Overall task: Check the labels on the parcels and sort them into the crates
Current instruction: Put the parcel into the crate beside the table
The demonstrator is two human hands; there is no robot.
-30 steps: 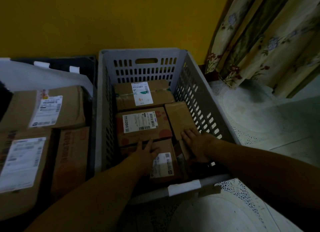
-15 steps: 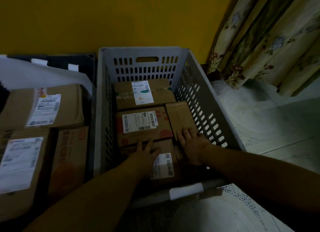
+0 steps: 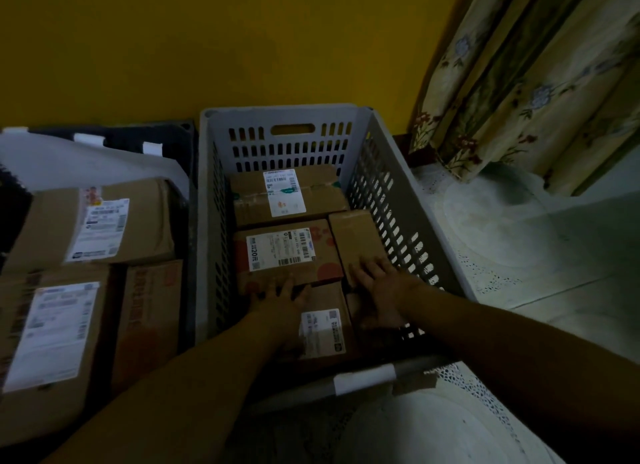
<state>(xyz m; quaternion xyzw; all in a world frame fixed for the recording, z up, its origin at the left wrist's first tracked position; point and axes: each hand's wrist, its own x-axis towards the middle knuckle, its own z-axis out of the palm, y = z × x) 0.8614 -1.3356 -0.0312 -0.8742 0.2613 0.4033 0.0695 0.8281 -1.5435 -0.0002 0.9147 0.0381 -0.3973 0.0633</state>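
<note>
Flanking grey crate: perhaps dark crate.

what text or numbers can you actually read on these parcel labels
"20" followed by a character: label on the middle parcel in the grey crate.
Every other label, in the grey crate and on the parcels to the left: barcodes and print too blurred to read.

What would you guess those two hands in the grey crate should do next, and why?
Probably press the plain brown cardboard parcel down flat. The right hand lies on its near end by the grey slotted plastic crate wall, and it has no label facing up. The left hand rests on the near labelled cardboard parcel, steadying it.
</note>
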